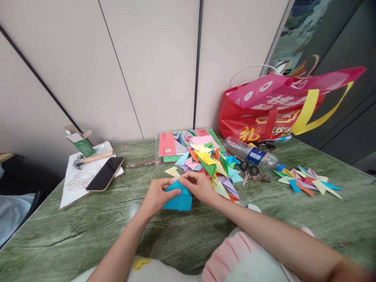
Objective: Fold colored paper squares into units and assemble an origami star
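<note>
A blue sheet of paper (179, 201), partly folded to a point at its top, is held up just over the table near its front. My left hand (160, 194) pinches its left side, the thumb lying across the front. At the upper right, the fingertips of my right hand (197, 187) are closed on the folded tip. The fingers behind the paper are hidden. Right behind my hands lies a heap of folded paper pieces (207, 159) in many colours. A smaller group of folded pieces (308, 181) rests on the right.
Scissors (249, 170) and a plastic bottle (252, 152) lie right of the heap. A pack of coloured paper (170, 145) is behind it. A red bag (264, 109) stands against the wall. On the left are a phone (105, 174), a hammer (94, 158) and a small box (84, 145).
</note>
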`<state>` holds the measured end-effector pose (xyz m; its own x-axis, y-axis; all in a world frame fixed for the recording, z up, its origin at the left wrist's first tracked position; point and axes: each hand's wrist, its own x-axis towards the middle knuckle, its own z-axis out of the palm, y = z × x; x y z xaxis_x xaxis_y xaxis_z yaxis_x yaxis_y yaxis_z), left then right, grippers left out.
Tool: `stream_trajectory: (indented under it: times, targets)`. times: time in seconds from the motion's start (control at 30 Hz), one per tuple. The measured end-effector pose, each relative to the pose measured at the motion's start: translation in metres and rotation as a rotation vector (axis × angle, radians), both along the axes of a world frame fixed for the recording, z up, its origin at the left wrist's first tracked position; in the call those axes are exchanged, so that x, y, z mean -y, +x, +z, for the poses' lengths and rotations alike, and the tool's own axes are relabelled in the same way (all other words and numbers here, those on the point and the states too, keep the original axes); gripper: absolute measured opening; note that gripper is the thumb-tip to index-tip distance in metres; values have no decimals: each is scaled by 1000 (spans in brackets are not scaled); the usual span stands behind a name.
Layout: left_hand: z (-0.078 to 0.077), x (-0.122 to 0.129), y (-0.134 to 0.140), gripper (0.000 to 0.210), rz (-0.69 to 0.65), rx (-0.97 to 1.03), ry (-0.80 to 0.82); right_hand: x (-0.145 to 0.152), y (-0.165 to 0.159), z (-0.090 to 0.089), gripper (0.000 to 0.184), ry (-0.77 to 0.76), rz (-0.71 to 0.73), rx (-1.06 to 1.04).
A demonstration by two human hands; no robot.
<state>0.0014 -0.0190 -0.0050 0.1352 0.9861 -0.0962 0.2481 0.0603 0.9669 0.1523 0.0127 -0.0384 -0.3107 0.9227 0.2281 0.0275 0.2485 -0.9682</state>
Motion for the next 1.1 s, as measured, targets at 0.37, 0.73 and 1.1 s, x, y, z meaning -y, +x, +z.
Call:
stream_trajectory:
  times: [0.37,0.73,1.1]
  targets:
    - [0,0,0,23,50,44,-17,-3,1,-1,22,-107,116,-109]
    - [-1,-3,-1,24,11,-83,153,-4,0,-3,18,-82,101,-62]
    - [-3,-4,2,22,129,-121,235,0,-1,-1,14,-58,143,73]
